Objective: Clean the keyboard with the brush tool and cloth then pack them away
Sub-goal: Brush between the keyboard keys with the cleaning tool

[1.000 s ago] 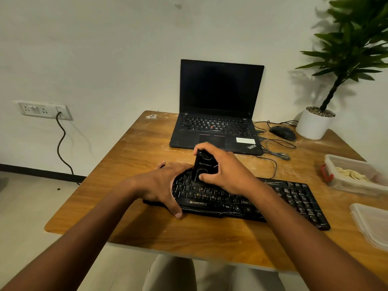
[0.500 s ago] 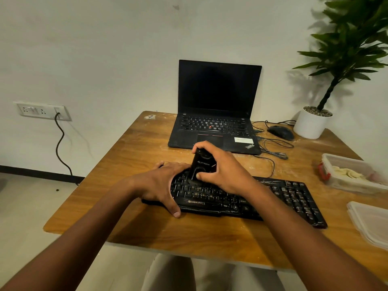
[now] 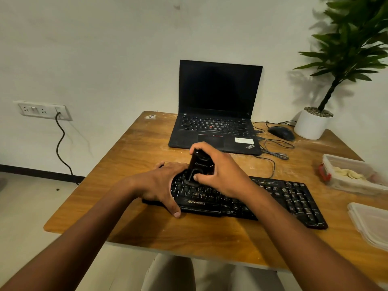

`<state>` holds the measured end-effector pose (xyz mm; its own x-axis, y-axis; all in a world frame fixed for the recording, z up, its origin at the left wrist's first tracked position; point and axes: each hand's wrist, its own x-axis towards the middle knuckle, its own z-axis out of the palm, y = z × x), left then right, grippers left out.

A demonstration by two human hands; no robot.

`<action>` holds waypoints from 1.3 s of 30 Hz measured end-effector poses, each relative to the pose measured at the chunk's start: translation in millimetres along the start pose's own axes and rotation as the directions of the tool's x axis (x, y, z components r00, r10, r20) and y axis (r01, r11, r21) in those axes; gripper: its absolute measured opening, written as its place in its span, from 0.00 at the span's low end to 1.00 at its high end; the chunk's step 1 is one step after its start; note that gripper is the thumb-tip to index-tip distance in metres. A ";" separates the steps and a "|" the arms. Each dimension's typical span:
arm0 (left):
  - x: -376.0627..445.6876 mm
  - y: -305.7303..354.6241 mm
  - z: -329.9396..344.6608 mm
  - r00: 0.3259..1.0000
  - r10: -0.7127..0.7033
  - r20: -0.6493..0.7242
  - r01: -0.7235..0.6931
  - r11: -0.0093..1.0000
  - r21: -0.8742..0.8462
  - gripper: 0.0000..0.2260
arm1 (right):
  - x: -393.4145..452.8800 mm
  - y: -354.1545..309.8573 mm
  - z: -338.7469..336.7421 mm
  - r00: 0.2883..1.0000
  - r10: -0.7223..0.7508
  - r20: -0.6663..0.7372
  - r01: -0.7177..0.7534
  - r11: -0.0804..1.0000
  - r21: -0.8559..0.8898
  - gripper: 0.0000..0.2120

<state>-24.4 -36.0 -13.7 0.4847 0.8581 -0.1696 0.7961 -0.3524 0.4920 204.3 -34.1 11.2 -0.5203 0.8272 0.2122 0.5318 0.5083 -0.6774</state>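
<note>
A black keyboard lies across the front of the wooden table. My right hand grips a black brush tool that stands upright, its lower end pressed on the keys at the keyboard's left half. My left hand clasps the keyboard's left end, thumb on the front edge. A clear container at the right holds a pale cloth.
An open black laptop sits behind the keyboard. A mouse and loose cables lie to its right. A white potted plant stands at the back right. A clear lid rests at the right edge.
Hands and brush tool stay in nearly the same spot on the keyboard's left half; only a slight shift of the view.
</note>
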 end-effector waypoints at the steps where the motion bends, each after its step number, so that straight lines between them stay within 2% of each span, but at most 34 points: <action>1: -0.4 1.5 -0.2 1.000 -0.003 -0.003 0.003 1.000 0.002 0.57 | -1.4 0.5 2.7 1.000 -0.006 0.012 0.006 0.999 -0.037 0.28; 6: -1.2 -0.8 0.2 0.999 -0.042 0.019 0.041 0.999 0.007 0.60 | 2.8 -4.2 -25.6 0.982 0.098 0.163 -0.046 0.954 -0.296 0.29; 8: -1.1 -2.5 0.0 0.999 -0.043 0.023 0.043 0.999 0.009 0.60 | 5.8 -10.9 -34.1 0.978 0.107 0.178 -0.039 0.937 -0.348 0.30; 12: -3.0 4.4 -1.0 1.000 0.000 0.001 0.000 1.000 -0.018 0.55 | 3.5 -19.1 -16.8 0.994 0.022 0.110 -0.008 0.991 -0.132 0.28; 15: -4.9 8.9 -3.2 0.999 -0.030 0.013 0.030 0.999 -0.033 0.52 | -1.3 -15.9 2.4 0.996 -0.010 0.089 0.016 0.998 -0.066 0.28; 17: -5.3 9.5 -3.0 0.999 -0.036 0.008 0.036 0.999 -0.001 0.56 | -2.3 -11.3 0.9 0.994 0.013 0.104 -0.002 0.995 -0.102 0.28; 23: -2.8 -0.2 -0.8 0.998 -0.045 0.032 0.045 0.999 0.002 0.60 | 1.9 -13.9 -32.3 0.964 0.149 0.222 -0.054 0.921 -0.385 0.28; 25: -3.0 -0.4 -0.4 0.999 -0.044 0.025 0.044 0.999 0.002 0.60 | 3.8 -18.4 -32.5 0.972 0.109 0.208 -0.027 0.932 -0.361 0.28; 29: -4.8 8.4 -2.3 1.000 -0.021 0.010 0.021 0.999 -0.030 0.53 | 2.8 -20.1 -10.6 0.992 0.019 0.129 -0.004 0.993 -0.121 0.28; 31: -5.6 10.4 -3.3 1.000 -0.029 0.009 0.029 0.999 -0.024 0.53 | 0.4 -14.9 -3.8 0.993 0.019 0.119 -0.008 0.995 -0.095 0.28; 37: -3.6 5.2 -1.9 0.998 -0.056 0.041 0.056 0.998 0.002 0.59 | -4.4 -6.3 -38.2 0.963 0.150 0.222 -0.065 0.935 -0.350 0.28; 39: -2.0 0.2 -0.3 0.997 -0.061 0.044 0.061 0.998 0.001 0.60 | -3.8 -8.9 -45.0 0.963 0.161 0.214 -0.070 0.924 -0.377 0.29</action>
<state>-25.3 -37.7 -13.0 0.4502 0.8610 -0.2366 0.8246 -0.2993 0.4800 231.7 -31.0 48.1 -0.5591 0.8272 -0.0554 0.7795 0.5017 -0.3751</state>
